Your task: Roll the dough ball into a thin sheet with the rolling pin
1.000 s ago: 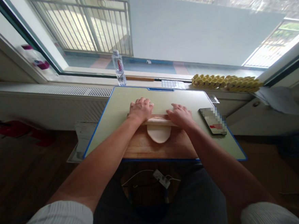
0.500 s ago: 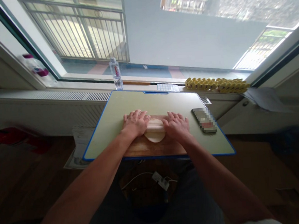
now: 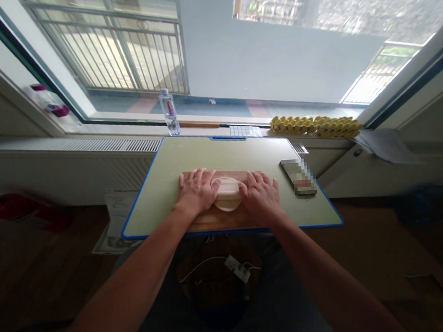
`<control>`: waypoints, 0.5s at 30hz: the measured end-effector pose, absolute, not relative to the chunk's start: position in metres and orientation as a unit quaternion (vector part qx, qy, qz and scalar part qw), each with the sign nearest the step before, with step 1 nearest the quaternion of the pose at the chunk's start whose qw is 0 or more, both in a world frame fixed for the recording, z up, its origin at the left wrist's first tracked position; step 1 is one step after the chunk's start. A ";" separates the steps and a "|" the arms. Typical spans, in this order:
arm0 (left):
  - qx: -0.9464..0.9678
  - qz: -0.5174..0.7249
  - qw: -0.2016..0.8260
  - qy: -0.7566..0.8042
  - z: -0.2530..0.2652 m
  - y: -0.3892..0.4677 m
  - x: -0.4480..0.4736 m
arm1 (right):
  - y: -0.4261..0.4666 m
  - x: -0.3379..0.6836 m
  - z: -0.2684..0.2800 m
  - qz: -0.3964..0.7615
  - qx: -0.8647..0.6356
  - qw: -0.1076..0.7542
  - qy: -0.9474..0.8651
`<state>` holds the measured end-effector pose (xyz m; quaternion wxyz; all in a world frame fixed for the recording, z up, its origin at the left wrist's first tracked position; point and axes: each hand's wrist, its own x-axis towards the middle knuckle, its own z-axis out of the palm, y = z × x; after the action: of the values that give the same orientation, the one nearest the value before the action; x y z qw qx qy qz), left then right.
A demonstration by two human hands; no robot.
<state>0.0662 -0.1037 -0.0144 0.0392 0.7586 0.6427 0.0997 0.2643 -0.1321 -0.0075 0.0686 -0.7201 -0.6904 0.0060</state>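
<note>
Frame centre: left hand (image 3: 196,189) and right hand (image 3: 261,189) grasp opposite ends of the rolling pin (image 3: 229,191), likely light, stiff; dough (image 3: 228,205) beneath looks soft, tearable, best held by its rim.

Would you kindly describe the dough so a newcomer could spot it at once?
On the blue-edged, pale green tabletop, find the brown wooden board at the near edge. Between the left hand and right hand lies the dough, a pale disc whose rounded outline sets it apart from the straight rolling pin across it.
</note>
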 end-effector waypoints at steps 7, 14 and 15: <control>0.761 0.101 0.058 0.638 -0.013 -0.074 0.066 | -0.105 0.266 -0.007 0.036 -0.723 0.086 -0.685; 0.766 0.103 0.043 0.634 -0.012 -0.041 0.067 | -0.071 0.269 -0.001 0.086 -0.729 0.088 -0.673; 0.766 0.105 0.038 0.633 -0.011 -0.037 0.068 | -0.067 0.269 -0.001 0.092 -0.730 0.089 -0.671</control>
<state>0.0678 -0.0370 -0.0114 0.0381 0.7664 0.6325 0.1051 0.2692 -0.0669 -0.0013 0.0886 -0.7300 -0.6715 0.0917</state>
